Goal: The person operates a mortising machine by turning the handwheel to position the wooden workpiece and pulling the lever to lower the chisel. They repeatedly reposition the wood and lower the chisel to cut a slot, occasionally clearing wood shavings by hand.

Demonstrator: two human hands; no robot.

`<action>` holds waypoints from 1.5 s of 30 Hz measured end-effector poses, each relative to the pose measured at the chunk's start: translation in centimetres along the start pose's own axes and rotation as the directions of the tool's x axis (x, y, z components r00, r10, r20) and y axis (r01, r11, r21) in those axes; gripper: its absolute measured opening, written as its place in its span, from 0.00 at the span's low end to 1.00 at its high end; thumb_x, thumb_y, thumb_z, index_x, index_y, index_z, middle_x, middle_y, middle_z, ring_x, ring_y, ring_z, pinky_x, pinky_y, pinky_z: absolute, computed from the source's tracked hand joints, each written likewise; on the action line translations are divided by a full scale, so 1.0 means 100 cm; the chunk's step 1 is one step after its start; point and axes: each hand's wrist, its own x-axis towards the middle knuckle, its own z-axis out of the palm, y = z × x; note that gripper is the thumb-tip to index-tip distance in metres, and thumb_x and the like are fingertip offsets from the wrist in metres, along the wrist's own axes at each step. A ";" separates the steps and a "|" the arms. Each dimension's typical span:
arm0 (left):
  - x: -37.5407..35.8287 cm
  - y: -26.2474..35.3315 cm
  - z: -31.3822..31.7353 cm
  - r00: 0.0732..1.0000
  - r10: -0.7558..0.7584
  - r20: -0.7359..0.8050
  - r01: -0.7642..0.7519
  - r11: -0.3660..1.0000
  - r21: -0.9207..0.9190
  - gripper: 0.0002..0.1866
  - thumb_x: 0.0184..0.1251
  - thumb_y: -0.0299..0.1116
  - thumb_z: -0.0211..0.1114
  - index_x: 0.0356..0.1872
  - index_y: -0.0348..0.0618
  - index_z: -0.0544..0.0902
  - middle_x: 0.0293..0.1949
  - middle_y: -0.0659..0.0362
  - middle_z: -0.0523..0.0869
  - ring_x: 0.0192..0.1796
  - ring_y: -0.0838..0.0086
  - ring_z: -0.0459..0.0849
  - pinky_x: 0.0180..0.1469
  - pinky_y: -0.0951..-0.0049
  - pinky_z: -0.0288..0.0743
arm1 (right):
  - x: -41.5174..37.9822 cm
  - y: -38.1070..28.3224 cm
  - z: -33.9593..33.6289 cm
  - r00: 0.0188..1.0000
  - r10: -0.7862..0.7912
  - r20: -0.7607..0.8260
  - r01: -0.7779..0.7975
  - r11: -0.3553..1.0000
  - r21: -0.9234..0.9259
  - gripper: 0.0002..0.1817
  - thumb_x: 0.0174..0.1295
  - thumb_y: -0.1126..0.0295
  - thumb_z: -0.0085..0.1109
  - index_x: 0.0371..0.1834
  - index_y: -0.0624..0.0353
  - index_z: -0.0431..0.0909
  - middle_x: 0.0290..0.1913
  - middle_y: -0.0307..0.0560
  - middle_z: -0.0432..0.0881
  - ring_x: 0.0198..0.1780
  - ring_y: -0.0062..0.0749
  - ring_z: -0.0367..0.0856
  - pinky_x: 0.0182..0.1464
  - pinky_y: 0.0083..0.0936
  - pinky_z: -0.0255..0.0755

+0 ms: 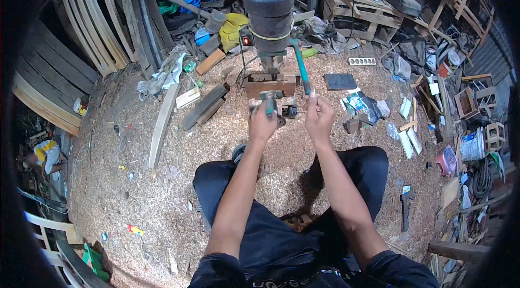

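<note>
In front of me stands a machine with a dark, upright motor [269, 17] and a lit red switch [246, 41], resembling a drill press or mortiser. Below its head a reddish-brown wood block [257, 89] lies crosswise. My right hand [319, 117] is closed round the lower end of a long green lever [301, 68], which slants down from the machine's right side. My left hand [263, 125] is wrapped around a green handle [270, 105] close to the block's near side. My fingers partly cover that handle.
Wood shavings cover the floor. Dark timber offcuts [206, 106] and a long pale plank [163, 125] lie to the left. On the right are a dark flat slab [340, 81], a power strip [362, 61] and a hatchet [405, 209]. Another person [49, 153] is at the far left.
</note>
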 end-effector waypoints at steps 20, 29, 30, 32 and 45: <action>0.227 0.186 -0.121 0.576 0.572 -0.584 -0.635 0.763 0.121 0.24 0.65 0.35 0.62 0.60 0.35 0.72 0.60 0.44 0.75 0.64 0.50 0.73 0.68 0.56 0.64 | 0.308 -0.121 0.038 0.837 -0.532 -0.126 0.485 0.829 -0.278 0.12 0.66 0.69 0.60 0.49 0.62 0.78 0.36 0.63 0.84 0.41 0.59 0.83 0.40 0.43 0.75; 0.282 0.195 -0.123 0.512 0.567 -0.646 -0.644 0.750 0.148 0.21 0.59 0.32 0.61 0.53 0.35 0.78 0.56 0.45 0.79 0.62 0.52 0.75 0.66 0.59 0.66 | 0.424 -0.095 0.075 0.846 -0.526 -0.092 0.438 0.783 -0.442 0.17 0.66 0.58 0.61 0.38 0.65 0.82 0.33 0.64 0.83 0.40 0.61 0.82 0.42 0.46 0.75; 0.284 0.195 -0.123 0.502 0.575 -0.646 -0.654 0.741 0.152 0.20 0.59 0.32 0.61 0.53 0.35 0.78 0.56 0.45 0.80 0.61 0.52 0.76 0.66 0.60 0.67 | 0.431 -0.094 0.078 0.840 -0.532 -0.107 0.437 0.779 -0.449 0.18 0.66 0.57 0.61 0.38 0.65 0.82 0.33 0.64 0.83 0.40 0.61 0.83 0.42 0.46 0.75; 0.285 0.194 -0.124 0.515 0.573 -0.638 -0.673 0.731 0.113 0.18 0.59 0.31 0.61 0.51 0.35 0.80 0.54 0.46 0.81 0.59 0.53 0.78 0.65 0.62 0.68 | 0.444 -0.091 0.083 0.868 -0.493 -0.066 0.408 0.781 -0.473 0.20 0.65 0.55 0.62 0.37 0.65 0.82 0.33 0.64 0.83 0.40 0.60 0.83 0.43 0.46 0.76; 0.337 0.190 -0.147 0.815 0.366 -0.449 -0.529 0.785 -0.322 0.15 0.61 0.36 0.67 0.44 0.37 0.85 0.37 0.52 0.88 0.40 0.69 0.85 0.48 0.70 0.77 | 0.485 -0.083 0.107 0.950 -0.310 -0.033 0.250 0.821 -0.513 0.19 0.65 0.53 0.62 0.43 0.59 0.85 0.43 0.66 0.84 0.49 0.61 0.83 0.52 0.48 0.77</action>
